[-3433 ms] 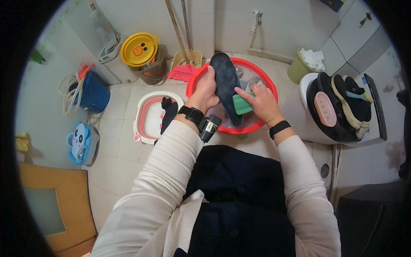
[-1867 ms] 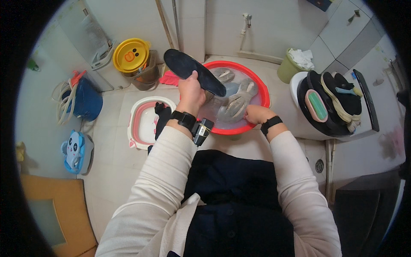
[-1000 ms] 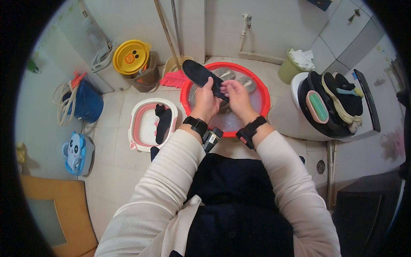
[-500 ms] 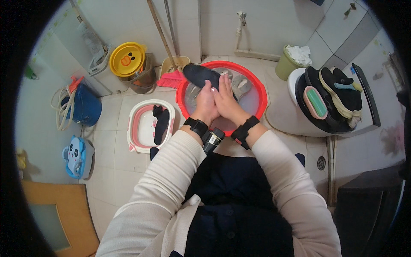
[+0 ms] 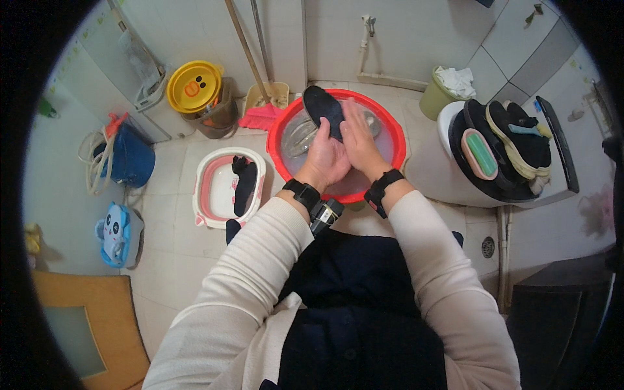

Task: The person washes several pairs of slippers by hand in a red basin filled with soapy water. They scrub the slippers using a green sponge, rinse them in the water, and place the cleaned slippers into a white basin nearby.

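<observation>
A dark insole (image 5: 321,104) is tilted up over a red basin (image 5: 275,162) of cloudy water. My left hand (image 5: 327,160) grips its lower end, the thumb lying along the insole's face. With its fingers stretched out, my right hand (image 5: 361,142) lies flat against the insole's right side; its fingertips reach up by the edge. Pale grey shoes (image 5: 301,138) lie in the water behind the hands, partly hidden by them and by the insole.
To the left, a pink-and-white folding basin (image 5: 197,196) holds another dark insole (image 5: 245,188). Shoes (image 5: 520,148) and a scrubbing brush (image 5: 480,153) rest on the toilet lid at right. Beyond stand a broom (image 5: 261,117), yellow-lidded bucket (image 5: 195,86), blue bucket (image 5: 133,162) and green bin (image 5: 437,101).
The insole has swung from lying leftward to pointing more upright and moved right. My right hand has shifted slightly right, and the palms are farther apart at the base.
</observation>
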The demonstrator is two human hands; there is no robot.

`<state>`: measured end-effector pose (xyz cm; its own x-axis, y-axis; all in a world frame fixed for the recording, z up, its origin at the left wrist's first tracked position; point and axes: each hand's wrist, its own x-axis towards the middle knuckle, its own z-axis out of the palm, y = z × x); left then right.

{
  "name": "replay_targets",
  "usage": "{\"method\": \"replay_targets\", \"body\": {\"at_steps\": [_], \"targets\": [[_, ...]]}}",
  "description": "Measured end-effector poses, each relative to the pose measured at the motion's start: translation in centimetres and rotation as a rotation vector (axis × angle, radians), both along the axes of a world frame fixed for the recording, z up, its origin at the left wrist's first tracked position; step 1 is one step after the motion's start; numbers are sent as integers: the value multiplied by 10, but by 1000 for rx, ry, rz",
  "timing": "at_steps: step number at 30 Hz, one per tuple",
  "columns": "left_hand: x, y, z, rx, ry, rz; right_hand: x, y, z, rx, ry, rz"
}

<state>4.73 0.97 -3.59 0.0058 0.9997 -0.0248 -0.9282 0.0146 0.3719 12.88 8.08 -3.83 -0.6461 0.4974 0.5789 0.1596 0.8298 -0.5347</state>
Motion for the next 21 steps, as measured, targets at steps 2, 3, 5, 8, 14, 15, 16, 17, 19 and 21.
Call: {"method": "replay_targets", "body": {"at_steps": [2, 3, 5, 8, 14, 15, 16, 17, 19, 21], "targets": [[2, -1, 1, -6, -2, -23, -2, -3, 1, -43, -51, -225], [1, -1, 3, -56, 26, 87, -1, -6, 3, 99, -156, -161], [-1, -2, 7, -131, 84, 289, 3, -12, 7, 77, -51, 107], [-3, -3, 13, -133, 79, 159, 9, -14, 18, -55, -142, 183], [6, 0, 16, -60, 222, 109, 6, -13, 26, 16, -92, 17], [0, 0, 18, -57, 230, 183, 5, -13, 26, 3, -59, 59], [-5, 1, 19, -35, 237, 262, 5, -14, 25, -16, -65, 105], [-12, 1, 20, -57, 210, 291, 5, -15, 25, -21, -42, 158], [-19, 3, 19, -67, 255, 327, 5, -17, 25, -17, 5, 240], [-23, 5, 16, -92, 210, 308, 3, -18, 24, -49, 68, 319]]}}
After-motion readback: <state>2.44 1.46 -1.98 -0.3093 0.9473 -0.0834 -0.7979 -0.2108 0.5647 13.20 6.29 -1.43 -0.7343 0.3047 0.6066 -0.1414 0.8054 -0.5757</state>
